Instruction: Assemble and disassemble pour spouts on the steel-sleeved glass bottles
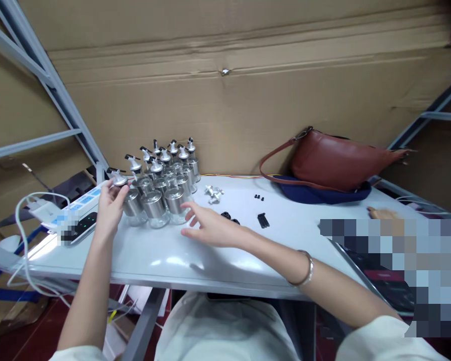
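Note:
My left hand is closed around a glass oil bottle at the left end of the group. Its silver pourer top with a black flap shows above my fingers; the body is mostly hidden. My right hand hangs open over the table, fingers apart, beside a front glass bottle with a steel band; whether the fingertips touch it I cannot tell. Several more banded bottles stand upright in rows. Most at the back carry pourer tops, while the front bottle has a bare neck.
White pourer parts, small black pieces, black rings and black flaps lie on the white table. A power strip and phone are left. A brown handbag sits back right; another person's hand is right.

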Tool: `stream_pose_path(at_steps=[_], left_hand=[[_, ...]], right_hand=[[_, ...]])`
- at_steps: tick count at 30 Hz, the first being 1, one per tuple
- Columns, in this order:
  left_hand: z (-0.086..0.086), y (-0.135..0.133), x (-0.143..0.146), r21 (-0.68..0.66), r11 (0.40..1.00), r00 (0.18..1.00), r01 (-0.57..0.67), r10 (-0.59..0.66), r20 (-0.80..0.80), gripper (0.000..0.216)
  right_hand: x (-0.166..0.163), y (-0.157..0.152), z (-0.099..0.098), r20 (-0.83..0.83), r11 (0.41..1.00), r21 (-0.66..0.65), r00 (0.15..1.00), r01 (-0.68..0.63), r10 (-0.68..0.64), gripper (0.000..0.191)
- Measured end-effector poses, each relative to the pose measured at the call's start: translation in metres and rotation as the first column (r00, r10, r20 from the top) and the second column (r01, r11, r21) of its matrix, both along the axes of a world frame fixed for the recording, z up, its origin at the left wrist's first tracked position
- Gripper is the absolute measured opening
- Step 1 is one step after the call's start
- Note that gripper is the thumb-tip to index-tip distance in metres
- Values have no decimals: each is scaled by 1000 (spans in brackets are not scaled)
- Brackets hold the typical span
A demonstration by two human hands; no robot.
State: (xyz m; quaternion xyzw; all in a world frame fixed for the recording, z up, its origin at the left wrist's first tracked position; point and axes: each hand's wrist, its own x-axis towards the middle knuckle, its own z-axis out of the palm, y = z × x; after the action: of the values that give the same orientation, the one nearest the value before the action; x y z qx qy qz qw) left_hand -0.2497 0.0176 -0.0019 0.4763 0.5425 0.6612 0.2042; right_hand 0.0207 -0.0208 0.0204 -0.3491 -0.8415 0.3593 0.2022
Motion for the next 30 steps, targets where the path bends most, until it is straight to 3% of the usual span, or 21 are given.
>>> stream_pose_path(at_steps=[5,9,14,18,21,25,28,30], left_hand=[[-14,-20,1,67,996,997,-57,60,-52,45],[-20,-54,24,71,994,995,-86,90,-53,50],[-16,-88,79,13,997,993,79,-78,-91,43],[-11,-101,124,-27,963,946,269,-269,-180,41],[-11,-103,150,-63,883,866,465,-469,-173,33],[-12,-98,178,-42,702,698,711,-711,-82,29],[-10,-94,193,11,585,585,811,-811,-6,31],[-10,-93,201,33,544,543,839,-839,27,31]], right_hand=[[19,-33,3,2,1000,21,1000,-6,6,46],[44,-61,8,-111,993,29,987,118,-114,38],[66,-80,-3,-243,941,-17,911,339,-333,31],[73,-83,-9,-332,888,-12,835,461,-438,27],[74,-84,-11,-432,871,44,795,490,-426,28],[71,-84,-14,-536,857,127,762,499,-365,36],[70,-82,-16,-567,855,136,747,501,-347,33],[71,-82,-17,-574,861,130,745,491,-339,33]])
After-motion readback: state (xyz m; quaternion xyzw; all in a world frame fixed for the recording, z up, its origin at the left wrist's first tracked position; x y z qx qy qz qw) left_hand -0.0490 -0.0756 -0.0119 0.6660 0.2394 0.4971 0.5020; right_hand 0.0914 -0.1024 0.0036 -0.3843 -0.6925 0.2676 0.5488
